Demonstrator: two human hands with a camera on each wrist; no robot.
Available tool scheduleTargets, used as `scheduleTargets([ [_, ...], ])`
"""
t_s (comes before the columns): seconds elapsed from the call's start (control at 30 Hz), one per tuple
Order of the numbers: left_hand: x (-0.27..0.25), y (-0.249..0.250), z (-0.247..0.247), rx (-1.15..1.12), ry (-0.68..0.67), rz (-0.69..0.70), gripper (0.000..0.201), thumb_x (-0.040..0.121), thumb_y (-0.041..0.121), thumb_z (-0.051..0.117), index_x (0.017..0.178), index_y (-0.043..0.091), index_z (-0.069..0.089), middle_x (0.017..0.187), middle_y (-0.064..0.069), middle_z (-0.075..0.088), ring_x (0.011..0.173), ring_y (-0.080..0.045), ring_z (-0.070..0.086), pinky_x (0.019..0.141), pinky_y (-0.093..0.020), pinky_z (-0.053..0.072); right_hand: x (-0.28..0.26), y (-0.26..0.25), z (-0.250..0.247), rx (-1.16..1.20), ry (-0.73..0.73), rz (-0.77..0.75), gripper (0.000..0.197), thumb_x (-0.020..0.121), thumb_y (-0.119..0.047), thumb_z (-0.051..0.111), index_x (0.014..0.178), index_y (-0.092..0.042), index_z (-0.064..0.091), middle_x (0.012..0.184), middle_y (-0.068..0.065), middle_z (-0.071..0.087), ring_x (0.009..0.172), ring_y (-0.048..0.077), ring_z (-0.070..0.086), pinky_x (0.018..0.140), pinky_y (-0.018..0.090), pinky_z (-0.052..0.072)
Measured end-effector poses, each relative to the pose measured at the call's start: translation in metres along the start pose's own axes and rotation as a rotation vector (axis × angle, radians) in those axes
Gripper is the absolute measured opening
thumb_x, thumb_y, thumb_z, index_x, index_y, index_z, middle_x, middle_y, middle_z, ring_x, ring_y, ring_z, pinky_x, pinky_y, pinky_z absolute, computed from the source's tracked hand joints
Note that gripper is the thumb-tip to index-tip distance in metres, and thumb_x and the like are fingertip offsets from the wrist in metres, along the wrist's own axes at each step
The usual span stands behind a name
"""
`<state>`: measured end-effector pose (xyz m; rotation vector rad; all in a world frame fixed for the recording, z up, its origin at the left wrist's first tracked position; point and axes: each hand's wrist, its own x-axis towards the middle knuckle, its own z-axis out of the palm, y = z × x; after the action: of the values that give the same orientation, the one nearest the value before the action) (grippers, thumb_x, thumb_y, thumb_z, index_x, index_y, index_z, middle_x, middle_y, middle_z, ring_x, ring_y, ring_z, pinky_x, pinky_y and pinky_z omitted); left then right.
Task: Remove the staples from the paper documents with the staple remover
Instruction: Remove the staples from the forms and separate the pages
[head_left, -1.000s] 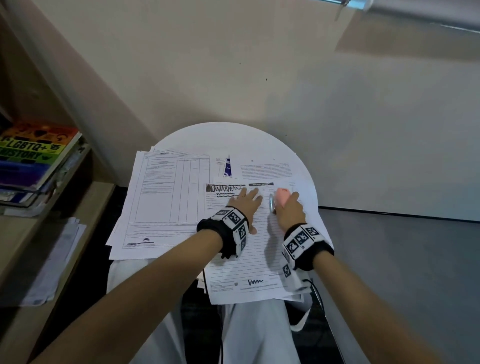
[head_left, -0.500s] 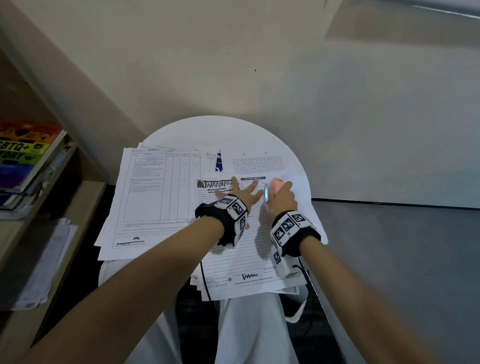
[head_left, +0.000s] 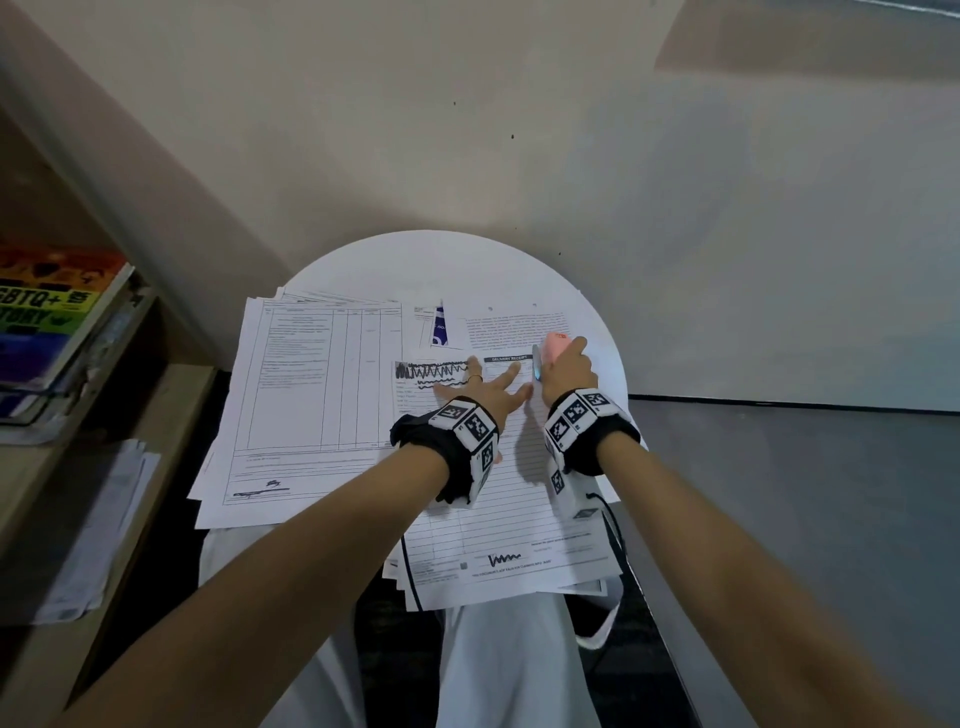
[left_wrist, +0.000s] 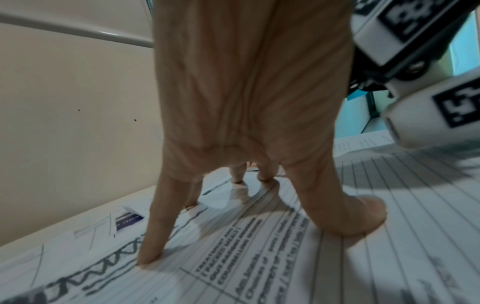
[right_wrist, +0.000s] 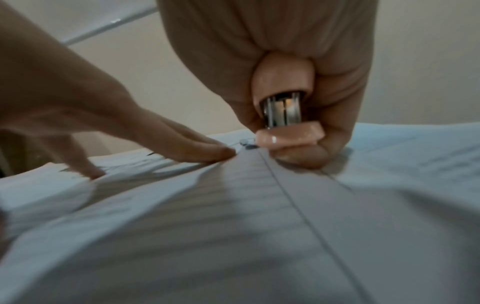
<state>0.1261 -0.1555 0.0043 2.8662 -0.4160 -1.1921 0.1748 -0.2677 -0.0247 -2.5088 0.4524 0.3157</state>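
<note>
A delivery receipt form (head_left: 498, 499) lies on top of other papers on the round white table (head_left: 431, 265). My left hand (head_left: 485, 384) presses flat on its upper part with fingers spread; the spread fingers (left_wrist: 153, 232) show on the lined sheet (left_wrist: 389, 236) in the left wrist view. My right hand (head_left: 566, 369) grips a pink staple remover (head_left: 556, 345) at the form's top right corner. In the right wrist view the remover (right_wrist: 283, 107) points its metal claws down at the paper edge (right_wrist: 246, 146), beside my left fingertips (right_wrist: 207, 152). The staple itself is too blurred to make out.
A larger table-form sheet (head_left: 311, 395) lies to the left, overhanging the table. More printed pages (head_left: 514, 325) sit behind the hands. A shelf with books (head_left: 47, 322) and loose papers (head_left: 98, 530) stands at the left. The wall rises right behind the table.
Both hands have slid a little farther up the form. My left fingers have spread wider, and the remover has gone nearer the top right corner.
</note>
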Motion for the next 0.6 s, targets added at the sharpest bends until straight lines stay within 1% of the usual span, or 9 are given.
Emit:
scheduleTargets([
  [0.13,0.003,-0.003,0.001,0.0,0.009,0.016,0.115,0.074,0.034,0.078,0.15,0.034,-0.008,0.155,0.009,-0.027,0.142,-0.043,-0.019,0.099,-0.078,0.019,0.005,-0.004,-0.006,0.012,0.018,-0.037,0.039,0.098,-0.021,0.045,0.129,-0.003,0.031,0.129,0.021,0.05,0.111,0.04,0.056,0.084,0.044,0.045],
  [0.23,0.006,-0.004,0.002,0.009,0.023,0.02,0.114,0.075,0.034,0.078,0.15,0.035,-0.008,0.155,0.01,-0.026,0.142,-0.043,-0.018,0.1,-0.077,0.019,0.001,0.002,-0.008,0.069,0.049,-0.091,0.038,0.098,-0.02,0.044,0.129,-0.002,0.031,0.126,0.021,0.052,0.108,0.04,0.057,0.083,0.044,0.045],
  [0.37,0.014,-0.01,0.01,-0.013,0.061,0.036,0.111,0.076,0.035,0.076,0.15,0.035,-0.006,0.155,0.01,-0.026,0.142,-0.043,-0.017,0.099,-0.079,0.017,-0.009,0.007,-0.019,0.256,0.133,-0.06,0.041,0.098,-0.019,0.044,0.131,-0.001,0.03,0.124,0.022,0.054,0.107,0.039,0.057,0.084,0.041,0.044],
  [0.4,0.018,-0.013,0.013,-0.008,0.083,0.039,0.111,0.075,0.037,0.077,0.15,0.035,-0.006,0.154,0.009,-0.028,0.143,-0.042,-0.016,0.099,-0.079,0.016,-0.01,0.006,-0.027,0.278,0.153,-0.059,0.04,0.098,-0.018,0.045,0.131,0.0,0.031,0.123,0.023,0.054,0.106,0.039,0.058,0.084,0.042,0.045],
  [0.47,0.028,-0.017,0.015,0.027,0.107,0.066,0.116,0.071,0.046,0.078,0.15,0.033,-0.006,0.152,0.006,-0.03,0.145,-0.04,-0.011,0.103,-0.077,0.01,-0.011,0.006,-0.044,0.28,0.17,-0.129,0.037,0.095,-0.015,0.048,0.125,0.001,0.033,0.12,0.023,0.055,0.1,0.038,0.059,0.079,0.042,0.046],
  [0.5,0.029,-0.017,0.013,0.041,0.095,0.063,0.113,0.072,0.047,0.076,0.151,0.028,-0.001,0.155,0.002,-0.024,0.146,-0.038,-0.007,0.108,-0.072,0.009,-0.013,0.007,-0.052,0.274,0.17,-0.182,0.036,0.094,-0.014,0.05,0.122,0.001,0.035,0.117,0.023,0.056,0.098,0.038,0.059,0.076,0.041,0.046],
  [0.53,0.024,-0.014,0.008,0.028,0.093,0.054,0.099,0.078,0.043,0.072,0.151,0.021,0.01,0.159,-0.005,-0.009,0.146,-0.037,0.001,0.113,-0.064,0.011,-0.017,0.007,-0.06,0.269,0.163,-0.23,0.035,0.092,-0.015,0.052,0.119,0.0,0.036,0.115,0.021,0.056,0.096,0.038,0.059,0.074,0.039,0.045],
  [0.57,0.017,-0.008,0.003,-0.039,0.14,0.06,0.074,0.085,0.035,0.067,0.146,0.014,0.03,0.158,-0.011,0.014,0.144,-0.036,0.016,0.115,-0.055,0.019,-0.022,0.009,-0.067,0.271,0.154,-0.27,0.033,0.092,-0.017,0.053,0.116,-0.002,0.036,0.113,0.02,0.057,0.095,0.037,0.059,0.073,0.038,0.045],
  [0.6,0.011,-0.002,-0.001,-0.157,0.252,0.092,0.045,0.089,0.026,0.061,0.129,0.009,0.051,0.145,-0.014,0.04,0.137,-0.034,0.035,0.112,-0.046,0.031,-0.027,0.012,-0.073,0.28,0.144,-0.296,0.031,0.091,-0.02,0.052,0.113,-0.004,0.036,0.111,0.019,0.058,0.093,0.036,0.06,0.073,0.038,0.047],
])
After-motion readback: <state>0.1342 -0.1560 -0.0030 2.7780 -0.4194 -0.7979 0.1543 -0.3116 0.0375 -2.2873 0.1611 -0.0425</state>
